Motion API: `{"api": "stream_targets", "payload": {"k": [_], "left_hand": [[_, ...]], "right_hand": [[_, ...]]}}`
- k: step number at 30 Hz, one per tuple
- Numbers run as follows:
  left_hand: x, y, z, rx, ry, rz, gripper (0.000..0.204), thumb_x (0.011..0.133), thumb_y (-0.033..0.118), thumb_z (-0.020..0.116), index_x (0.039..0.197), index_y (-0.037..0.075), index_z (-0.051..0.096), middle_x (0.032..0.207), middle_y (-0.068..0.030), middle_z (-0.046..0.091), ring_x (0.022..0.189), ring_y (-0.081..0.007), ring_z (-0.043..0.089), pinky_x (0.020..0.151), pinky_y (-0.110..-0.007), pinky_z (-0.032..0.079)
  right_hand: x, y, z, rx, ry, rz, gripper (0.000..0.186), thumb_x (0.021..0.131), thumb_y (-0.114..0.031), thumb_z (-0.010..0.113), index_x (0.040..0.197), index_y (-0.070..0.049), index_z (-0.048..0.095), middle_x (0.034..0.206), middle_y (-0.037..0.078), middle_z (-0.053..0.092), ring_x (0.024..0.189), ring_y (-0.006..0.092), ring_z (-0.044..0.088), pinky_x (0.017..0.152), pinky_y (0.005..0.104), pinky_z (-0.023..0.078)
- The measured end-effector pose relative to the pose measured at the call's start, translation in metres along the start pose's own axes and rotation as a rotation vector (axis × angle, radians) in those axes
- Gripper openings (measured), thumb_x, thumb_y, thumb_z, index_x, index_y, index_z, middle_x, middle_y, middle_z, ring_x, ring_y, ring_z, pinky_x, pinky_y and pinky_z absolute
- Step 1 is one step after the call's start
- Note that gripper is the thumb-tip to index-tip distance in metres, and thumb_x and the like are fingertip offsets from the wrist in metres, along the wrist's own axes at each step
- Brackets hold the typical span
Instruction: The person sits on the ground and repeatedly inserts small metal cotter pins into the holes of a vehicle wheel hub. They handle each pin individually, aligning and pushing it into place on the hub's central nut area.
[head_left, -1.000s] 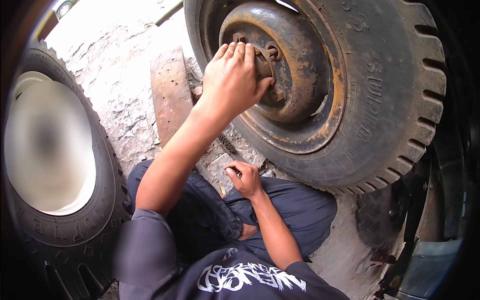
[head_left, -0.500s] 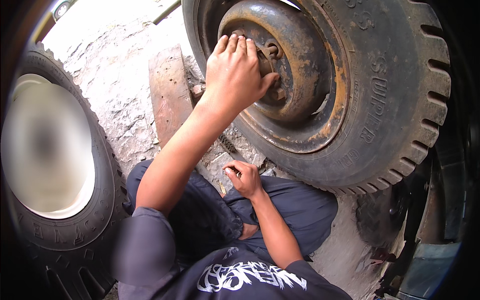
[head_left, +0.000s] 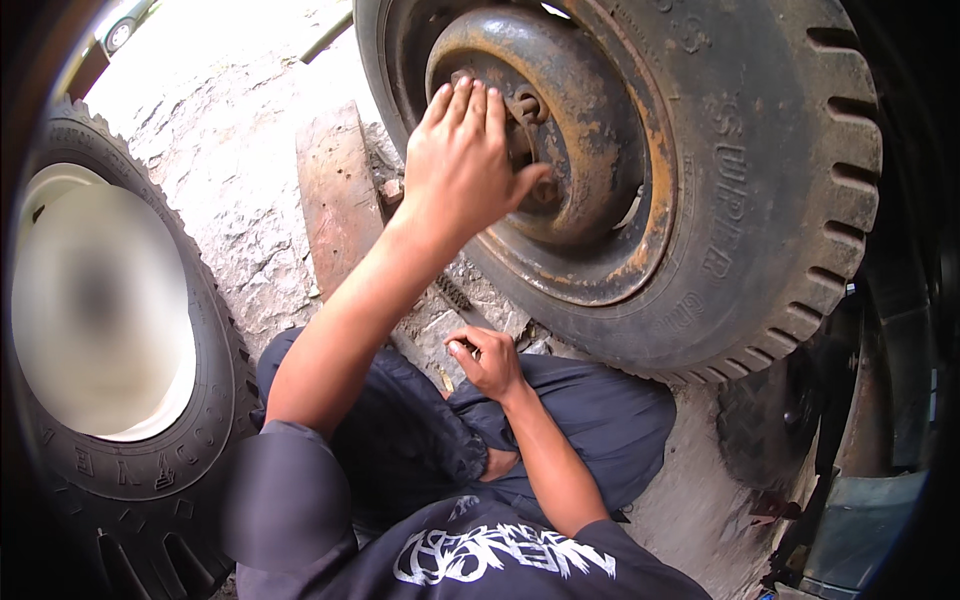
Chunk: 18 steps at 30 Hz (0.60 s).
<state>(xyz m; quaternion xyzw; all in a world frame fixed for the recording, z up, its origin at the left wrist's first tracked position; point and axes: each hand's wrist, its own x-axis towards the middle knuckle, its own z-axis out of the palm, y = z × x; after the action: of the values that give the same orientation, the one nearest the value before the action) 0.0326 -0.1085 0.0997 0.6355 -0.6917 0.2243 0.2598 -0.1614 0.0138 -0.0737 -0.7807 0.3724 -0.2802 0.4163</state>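
Observation:
A large black truck wheel [head_left: 690, 190] with a rusty rim [head_left: 655, 235] stands in front of me. My left hand [head_left: 455, 165] reaches up to its rusty hub [head_left: 527, 148], fingers straight and side by side, thumb spread and slightly blurred. The back of this hand hides much of the hub, so the contact under the palm cannot be made out. Around the hub centre, bolts and nuts [head_left: 530, 105] stick out. Above my lap, my right hand [head_left: 487, 362] is closed with its fingers curled against the thumb. Whatever it holds, if anything, is too small to name.
At the left stands another tyre [head_left: 205, 420] with a cream rim [head_left: 178, 385], its middle blurred. A worn reddish-brown plank [head_left: 335, 190] lies on rough ground. A smaller dark tyre [head_left: 755, 430] is at the right, and a parked vehicle [head_left: 122, 30] shows far off.
My left thumb has lifted away from the nut beside the hub, and the fingers look straighter. The view has shifted slightly. My right hand stays closed in the same place.

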Motion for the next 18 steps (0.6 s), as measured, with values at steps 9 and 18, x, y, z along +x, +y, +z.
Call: {"api": "stream_targets", "payload": {"k": [9,18], "left_hand": [[-0.003,-0.002,0.007,-0.073,0.020,-0.025,0.107,0.096,0.075,0.066,0.150,-0.016,0.054,0.154,-0.0330,0.060,0.151,-0.0407,0.053,0.132,-0.050,0.032],[-0.009,0.005,-0.005,-0.032,0.024,0.014,0.106,0.090,0.072,0.076,0.150,-0.014,0.056,0.153,-0.0305,0.061,0.150,-0.0398,0.055,0.130,-0.049,0.036]], "right_hand": [[0.002,-0.010,-0.004,-0.002,-0.029,0.072,0.018,0.099,-0.020,0.069,0.103,-0.004,0.077,0.095,0.017,0.078,0.089,0.0350,0.078,0.079,0.0413,0.059],[-0.001,0.003,0.001,-0.004,0.014,-0.033,0.017,0.099,-0.018,0.070,0.102,-0.003,0.077,0.095,0.018,0.078,0.088,0.0366,0.077,0.080,0.0418,0.059]]}}
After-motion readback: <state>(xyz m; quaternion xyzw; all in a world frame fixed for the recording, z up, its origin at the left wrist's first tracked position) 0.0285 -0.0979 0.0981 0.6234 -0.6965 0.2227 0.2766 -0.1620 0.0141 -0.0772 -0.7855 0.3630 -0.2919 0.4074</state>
